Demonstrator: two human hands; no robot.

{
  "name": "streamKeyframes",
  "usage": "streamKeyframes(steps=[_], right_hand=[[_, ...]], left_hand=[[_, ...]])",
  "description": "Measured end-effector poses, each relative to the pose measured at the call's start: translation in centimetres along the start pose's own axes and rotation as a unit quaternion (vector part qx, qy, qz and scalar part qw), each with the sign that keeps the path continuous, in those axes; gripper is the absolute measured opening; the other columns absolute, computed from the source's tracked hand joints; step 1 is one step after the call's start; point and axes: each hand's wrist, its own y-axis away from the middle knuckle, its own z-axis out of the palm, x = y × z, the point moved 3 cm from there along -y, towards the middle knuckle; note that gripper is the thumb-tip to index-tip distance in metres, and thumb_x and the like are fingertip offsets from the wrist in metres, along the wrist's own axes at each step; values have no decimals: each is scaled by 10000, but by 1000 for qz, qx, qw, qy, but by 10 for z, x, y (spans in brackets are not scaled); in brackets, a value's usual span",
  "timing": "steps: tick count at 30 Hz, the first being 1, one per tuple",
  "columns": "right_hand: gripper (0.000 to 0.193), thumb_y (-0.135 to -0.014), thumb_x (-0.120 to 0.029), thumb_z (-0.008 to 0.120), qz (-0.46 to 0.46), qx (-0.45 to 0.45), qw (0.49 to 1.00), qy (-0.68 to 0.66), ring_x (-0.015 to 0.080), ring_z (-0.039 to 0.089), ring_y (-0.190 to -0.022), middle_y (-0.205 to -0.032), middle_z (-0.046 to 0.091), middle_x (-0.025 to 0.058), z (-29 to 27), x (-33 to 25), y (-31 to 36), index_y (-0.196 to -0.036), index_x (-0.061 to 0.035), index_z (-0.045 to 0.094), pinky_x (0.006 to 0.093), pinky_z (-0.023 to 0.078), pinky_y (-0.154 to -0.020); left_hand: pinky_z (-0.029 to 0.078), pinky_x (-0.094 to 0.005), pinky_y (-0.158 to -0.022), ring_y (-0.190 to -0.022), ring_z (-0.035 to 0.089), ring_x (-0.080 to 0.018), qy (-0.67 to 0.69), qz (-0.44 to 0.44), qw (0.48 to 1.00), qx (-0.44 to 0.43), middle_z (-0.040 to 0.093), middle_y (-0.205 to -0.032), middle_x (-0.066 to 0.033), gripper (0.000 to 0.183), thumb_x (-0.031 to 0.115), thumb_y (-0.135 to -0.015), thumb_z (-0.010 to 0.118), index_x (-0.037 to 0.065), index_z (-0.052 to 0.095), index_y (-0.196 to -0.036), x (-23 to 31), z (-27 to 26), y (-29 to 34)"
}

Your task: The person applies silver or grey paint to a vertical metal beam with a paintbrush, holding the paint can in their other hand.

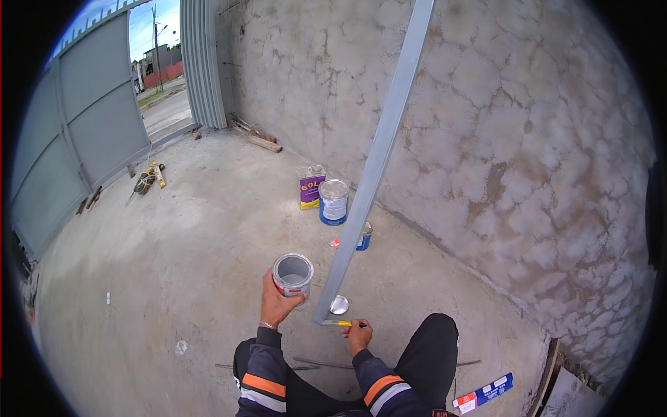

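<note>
Paintbrush (pixel 342 323) clasped in my right grip (pixel 357 337) points left at the lower end of the slanting metal bar (pixel 377 160), beyond which my left grip (pixel 278 301) holds a paint can (pixel 292 279).

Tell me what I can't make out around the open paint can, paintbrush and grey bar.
Head view: top end of the grey bar, cut off by the upper edge.
Head view: part of the small blue can, behind the bar.
Head view: part of the open paint can, covered by the left hand.
Head view: how loaded the paintbrush is, too small to judge.
</note>
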Motion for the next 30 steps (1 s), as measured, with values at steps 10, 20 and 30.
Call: streamKeyframes(steps=[10, 20, 30], right_hand=[[222, -1026, -156, 691, -742, 25, 626, 237, 222, 688, -803, -982, 713, 119, 87, -450, 63, -1209, -36, 723, 355, 541, -699], [128, -913, -82, 644, -788, 94, 284, 538, 304, 736, -914, -1069, 688, 164, 195, -511, 57, -1008, 1, 669, 416, 622, -716], [266, -895, -139, 681, -629, -202, 391, 641, 297, 742, -861, -1006, 700, 167, 99, -179, 67, -1113, 14, 688, 396, 609, -713]], left_hand=[[491, -439, -1079, -1274, 575, -358, 20, 6, 999, 25, 544, -1349, -178, 983, 213, -608, 945, 27, 471, -1448, 3, -8, -7], [490, -442, -1082, -1285, 574, -361, 23, 9, 999, 41, 538, -1371, -185, 995, 213, -605, 941, 24, 461, -1455, 4, -18, -9], [479, -430, -1093, -1290, 577, -345, -28, -24, 996, 83, 558, -1362, -182, 987, 211, -626, 929, 10, 446, -1463, -9, -42, -11]])
